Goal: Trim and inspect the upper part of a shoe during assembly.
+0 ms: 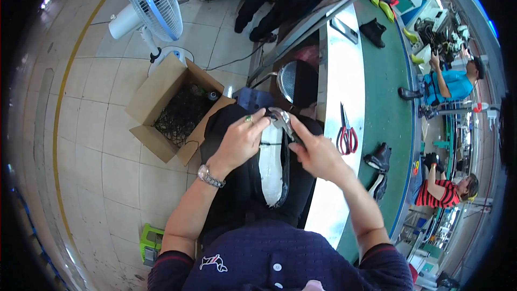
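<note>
A black shoe (271, 170) rests sole-side up across my lap, its white underside showing and its toe pointing away from me. My left hand (239, 140) is closed at the toe end, fingers pinching the black edge there. In my right hand (323, 156) is a pair of metal pincers (285, 123), with the head against the toe edge beside my left fingertips. The pincers' jaws are partly hidden, so I cannot tell whether they grip the material. A thin dark strip crosses the white underside below my hands.
Red-handled scissors (347, 139) lie on the white bench (336, 196) at my right. Beyond runs a green belt (385, 108) carrying black boots (378, 156). On the left are a cardboard box (156, 94) of black scraps, a fan (153, 2) and a green stool (151, 242). Co-workers (449, 83) sit across.
</note>
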